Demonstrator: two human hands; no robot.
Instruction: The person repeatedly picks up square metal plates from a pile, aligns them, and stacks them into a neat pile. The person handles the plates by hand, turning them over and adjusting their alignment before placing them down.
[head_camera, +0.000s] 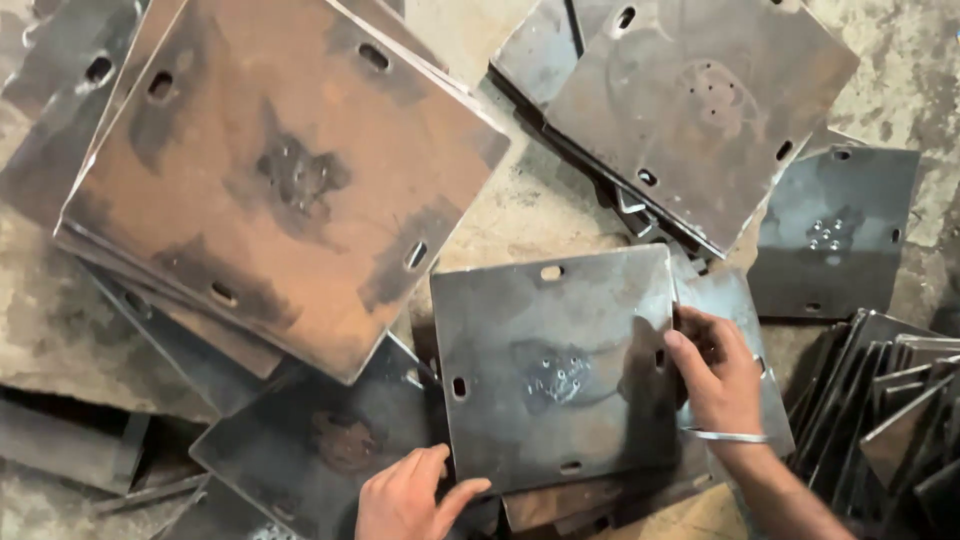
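A grey square steel plate (556, 368) lay flat just below the middle of the view, on top of other plates, with a slot near each edge and a cluster of small holes at its centre. The right hand (718, 372) was at its three o'clock edge: the fingers (690, 352) curled together over that edge beside the slot there, clamped on the plate, with the thumb underneath and out of sight. A thin metal bangle (728, 436) circled that wrist. The left hand (408, 495) sat at the plate's seven o'clock corner, its fingers spread a little apart, the thumb tip touching the plate's lower edge and the other fingers resting on the dark plate (320, 445) beneath; whether it gripped anything could not be told.

At ten o'clock from the held plate lay a large rust-brown plate (285, 180), tilted on a stack of similar ones, with a dark patch in its middle. At one o'clock a grey plate (700, 105) rested slantwise on others. At two o'clock a darker blue-grey plate (835, 235) lay flat on the concrete floor (545, 205). At four o'clock a row of plates (890, 420) stood on edge, leaning together. No packages, labels or signs showed anywhere; every plate was bare metal, marked only by rust and scale.
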